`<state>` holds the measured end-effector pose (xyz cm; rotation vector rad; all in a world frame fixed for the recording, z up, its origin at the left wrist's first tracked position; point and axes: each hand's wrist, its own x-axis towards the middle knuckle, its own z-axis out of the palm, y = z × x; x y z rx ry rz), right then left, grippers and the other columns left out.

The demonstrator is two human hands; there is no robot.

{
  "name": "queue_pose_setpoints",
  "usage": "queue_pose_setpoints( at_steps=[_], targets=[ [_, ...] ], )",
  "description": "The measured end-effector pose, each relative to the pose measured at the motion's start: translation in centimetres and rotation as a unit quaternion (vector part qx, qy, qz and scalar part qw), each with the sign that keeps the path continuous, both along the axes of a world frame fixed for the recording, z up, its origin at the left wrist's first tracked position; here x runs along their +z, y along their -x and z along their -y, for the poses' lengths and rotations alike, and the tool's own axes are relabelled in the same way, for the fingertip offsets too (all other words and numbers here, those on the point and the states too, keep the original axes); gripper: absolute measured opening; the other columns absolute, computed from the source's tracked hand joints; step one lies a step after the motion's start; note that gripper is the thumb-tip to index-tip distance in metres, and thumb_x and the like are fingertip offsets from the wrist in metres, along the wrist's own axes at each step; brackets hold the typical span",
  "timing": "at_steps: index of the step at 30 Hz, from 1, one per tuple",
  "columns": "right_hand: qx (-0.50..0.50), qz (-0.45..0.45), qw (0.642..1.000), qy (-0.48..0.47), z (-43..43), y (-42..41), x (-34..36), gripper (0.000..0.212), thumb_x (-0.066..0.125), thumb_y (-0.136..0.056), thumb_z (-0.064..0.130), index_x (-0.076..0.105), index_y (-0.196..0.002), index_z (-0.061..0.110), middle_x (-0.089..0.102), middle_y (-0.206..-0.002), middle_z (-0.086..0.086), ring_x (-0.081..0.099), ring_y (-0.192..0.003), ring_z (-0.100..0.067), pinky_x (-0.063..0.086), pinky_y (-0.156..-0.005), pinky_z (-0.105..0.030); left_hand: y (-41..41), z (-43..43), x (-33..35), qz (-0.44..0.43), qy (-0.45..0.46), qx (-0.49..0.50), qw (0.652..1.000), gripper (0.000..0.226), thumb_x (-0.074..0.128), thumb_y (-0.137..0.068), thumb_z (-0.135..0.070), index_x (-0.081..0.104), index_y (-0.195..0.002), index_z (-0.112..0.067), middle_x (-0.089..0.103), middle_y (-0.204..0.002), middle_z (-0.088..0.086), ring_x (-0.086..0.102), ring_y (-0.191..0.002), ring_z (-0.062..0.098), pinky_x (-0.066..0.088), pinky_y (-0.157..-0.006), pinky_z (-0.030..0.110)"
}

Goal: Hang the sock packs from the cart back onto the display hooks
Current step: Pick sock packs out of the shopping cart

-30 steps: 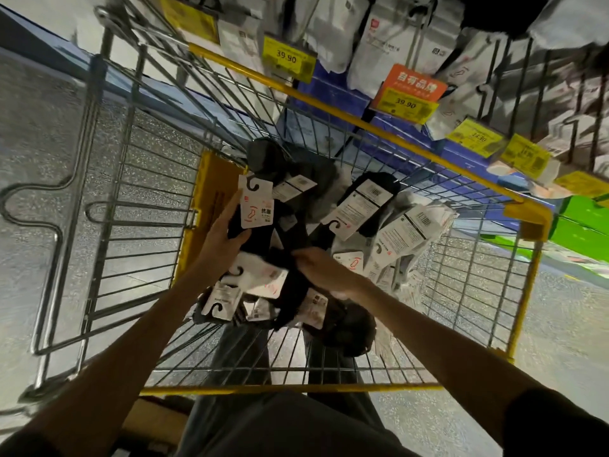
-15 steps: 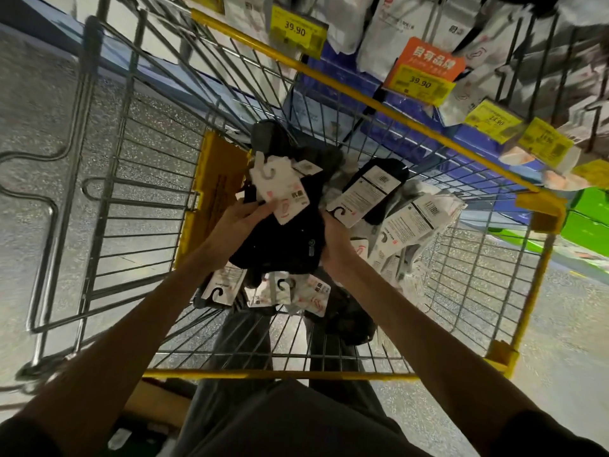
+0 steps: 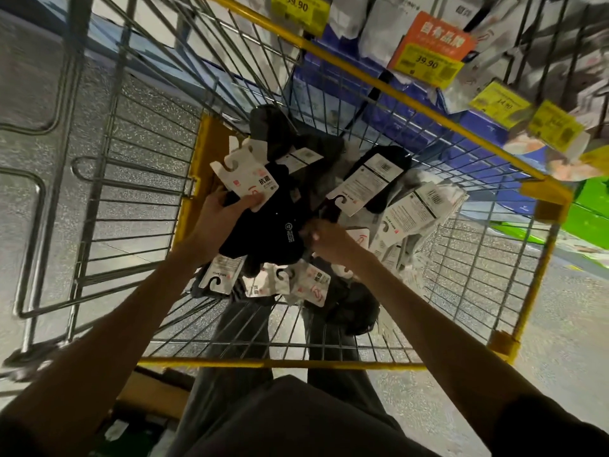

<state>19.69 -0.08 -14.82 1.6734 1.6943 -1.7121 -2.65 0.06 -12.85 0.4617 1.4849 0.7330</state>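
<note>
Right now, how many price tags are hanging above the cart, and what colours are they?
Yellow price tags: 4, the last one cut off by the picture's edge
Orange price tag: 1, with a yellow 39.90 strip along its bottom
Total: 5

1 wire cart [image 3: 280, 362], counted through.
2 hands are inside it: the left hand [image 3: 214, 222] and the right hand [image 3: 329, 240]. The sock packs [image 3: 365, 183] show at least 10 white hook cards [image 3: 245, 181], 3 of them fanned in the left hand's bundle. The dark socks merge, so the number of packs cannot be told. Above hang 3 plain yellow price tags [image 3: 300, 9] and 1 orange-topped tag [image 3: 431, 37]; 2 tags read 39.90.
</note>
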Motion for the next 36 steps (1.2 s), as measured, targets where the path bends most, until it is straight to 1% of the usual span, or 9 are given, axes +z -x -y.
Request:
queue_pose_setpoints(
  at_steps=[3,10,13,16,19,25,29,34,36],
  targets=[
    [0.22,0.103,0.97,0.028,4.0,-1.6,-0.7,0.072,0.072,-0.085,0.029,0.036,-0.145,0.009,0.037,-0.149,-0.022,0.035,-0.138,-0.039,0.042,-0.105,-0.048,-0.5,0.4,-0.2,-0.03,0.005,-0.019,0.999,0.021,0.078,-0.084,-0.018,0.068,-0.099,-0.029,0.077,-0.097,-0.014,0.072,-0.09,0.002,0.054,-0.067,0.011],
    [0.319,0.152,0.928,-0.115,7.7,-1.1,-1.0,0.124,0.082,-0.071,0.047,-0.004,-0.155,0.016,0.003,-0.161,-0.02,0.001,-0.149,-0.04,0.006,-0.121,-0.057,-2.6,1.2,-0.5,-0.088,-0.019,-0.107,0.99,0.032,0.081,-0.081,-0.019,0.065,-0.099,-0.041,0.066,-0.127,0.0,0.064,-0.114,0.016,0.053,-0.097,0.035],
    [0.21,0.131,0.963,-0.103,7.1,-1.2,-0.7,0.111,0.08,-0.075,0.03,0.006,-0.156,0.016,0.0,-0.161,-0.021,0.001,-0.148,-0.042,0.016,-0.12,-0.053,-2.8,0.9,0.3,-0.094,-0.017,-0.124,0.988,0.031,0.082,-0.081,-0.021,0.067,-0.093,-0.045,0.067,-0.127,0.001,0.064,-0.116,0.02,0.051,-0.103,0.044],
    [0.058,0.073,0.994,-0.057,6.3,-2.8,0.1,0.066,0.073,-0.081,0.022,0.042,-0.139,0.01,0.049,-0.138,-0.021,0.05,-0.125,-0.039,0.047,-0.088,-0.035,-2.9,0.4,1.5,-0.106,0.0,-0.138,0.985,0.029,0.082,-0.08,-0.026,0.066,-0.096,-0.043,0.066,-0.128,-0.001,0.063,-0.117,0.018,0.05,-0.104,0.042],
    [-0.074,0.049,0.995,-0.034,4.9,-5.2,1.5,0.064,0.075,-0.083,0.02,0.046,-0.138,0.007,0.062,-0.122,-0.018,0.061,-0.11,-0.033,0.049,-0.082,-0.034,-3.0,-0.6,3.3,-0.126,-0.014,-0.155,0.98,0.026,0.081,-0.082,-0.024,0.065,-0.095,-0.04,0.07,-0.104,-0.025,0.065,-0.099,-0.006,0.051,-0.096,0.03],
    [-0.449,-0.036,0.888,-0.094,0.4,-8.7,7.6,0.019,0.077,-0.083,0.011,0.068,-0.099,0.011,0.07,-0.084,-0.003,0.067,-0.082,-0.024,0.057,-0.076,-0.046,-3.9,-2.3,7.2,-0.226,-0.075,-0.196,0.951,0.037,0.081,-0.082,-0.019,0.069,-0.115,-0.009,0.057,-0.123,-0.007,0.054,-0.109,0.009,0.046,-0.083,0.012],
    [-0.51,-0.126,0.843,-0.115,-2.4,-9.8,14.8,0.019,0.072,-0.085,0.005,0.067,-0.096,0.02,0.072,-0.1,-0.012,0.069,-0.097,-0.031,0.056,-0.085,-0.057,-5.2,-3.9,11.9,-0.24,-0.119,-0.208,0.941,0.047,0.081,-0.082,-0.012,0.063,-0.125,-0.003,0.053,-0.14,0.014,0.057,-0.124,0.033,0.05,-0.102,0.05],
    [-0.499,-0.215,0.821,-0.175,-5.2,-10.1,26.0,0.018,0.072,-0.084,0.003,0.069,-0.098,0.016,0.074,-0.1,-0.009,0.07,-0.099,-0.03,0.059,-0.081,-0.042,-6.9,-7.4,20.0,-0.237,-0.198,-0.254,0.917,0.038,0.08,-0.084,-0.017,0.068,-0.119,-0.006,0.049,-0.14,0.014,0.056,-0.121,0.032,0.05,-0.103,0.049],
    [-0.485,-0.248,0.812,-0.207,-5.9,-10.5,30.3,0.019,0.073,-0.084,0.006,0.07,-0.103,0.005,0.074,-0.101,-0.013,0.07,-0.095,-0.029,0.058,-0.079,-0.04,-7.7,-8.8,23.5,-0.207,-0.223,-0.262,0.916,0.037,0.079,-0.085,-0.015,0.064,-0.119,-0.012,0.045,-0.139,0.007,0.053,-0.121,0.026,0.049,-0.104,0.036]
  ],
)
